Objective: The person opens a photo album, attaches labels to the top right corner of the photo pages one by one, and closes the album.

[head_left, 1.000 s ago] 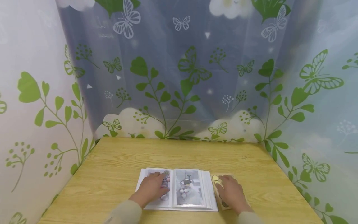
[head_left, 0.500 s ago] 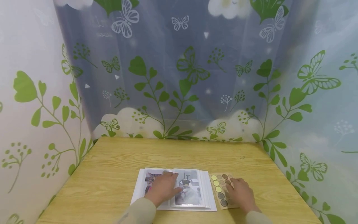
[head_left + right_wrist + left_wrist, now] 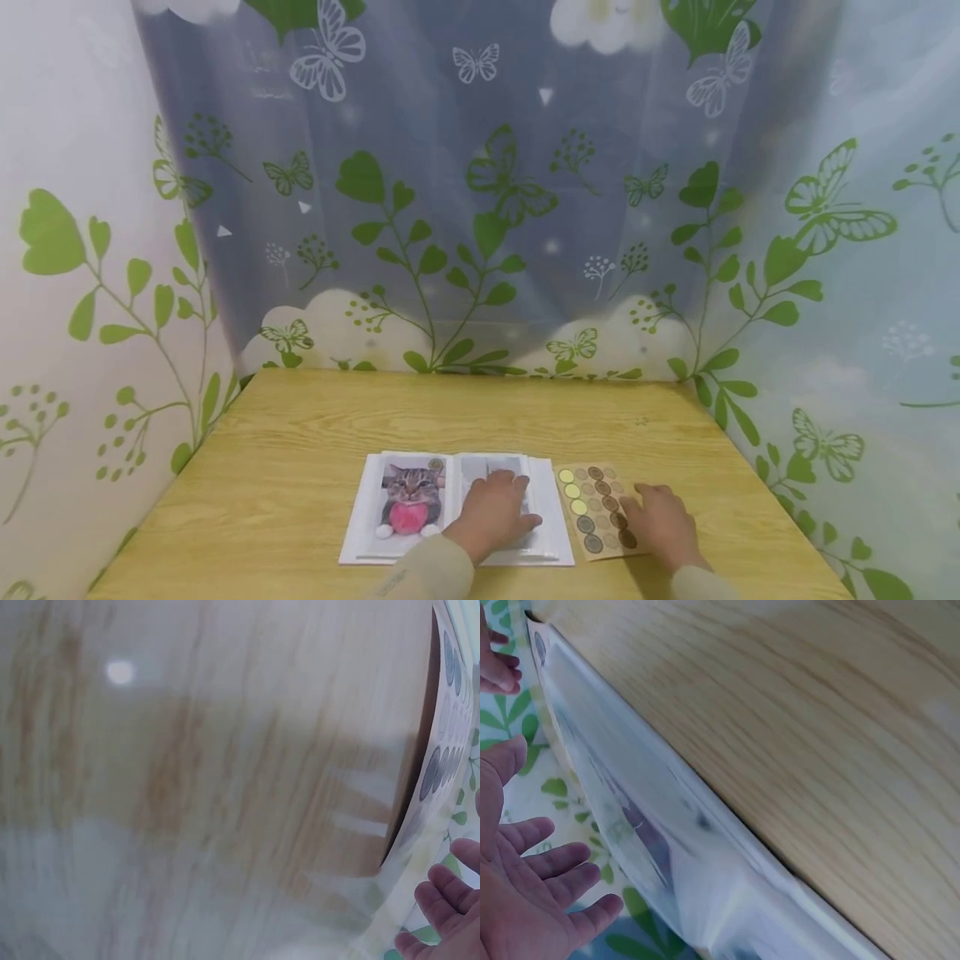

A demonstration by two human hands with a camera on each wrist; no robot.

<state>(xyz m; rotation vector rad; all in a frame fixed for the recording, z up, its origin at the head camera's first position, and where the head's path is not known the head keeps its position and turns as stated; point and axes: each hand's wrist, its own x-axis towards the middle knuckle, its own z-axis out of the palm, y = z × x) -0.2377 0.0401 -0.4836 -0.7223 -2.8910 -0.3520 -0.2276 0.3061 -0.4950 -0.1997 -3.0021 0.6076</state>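
Observation:
An open photo album [image 3: 351, 546] with white pages lies near the table's front. Its left page bears a picture of a tabby cat [image 3: 408, 496] with a pink heart and a small round sticker [image 3: 436, 464] at the upper corner. My left hand [image 3: 491, 514] is over the right page, covering much of its photo; in the left wrist view the same hand [image 3: 536, 900] shows spread, relaxed fingers. To the album's right is a tan sheet of round stickers [image 3: 592, 504], yellow, grey and brown. My right hand [image 3: 663, 523] is at that sheet's right edge, fingers loosely extended.
The wood-grain table [image 3: 300, 425] reaches back to a hanging curtain [image 3: 420, 250] printed with leaves and butterflies. More of this cloth hangs at the left and right sides.
My left hand has moved right, from the left page across to the right page, uncovering the cat picture. My right hand has drawn back rightward, exposing more of the sticker sheet.

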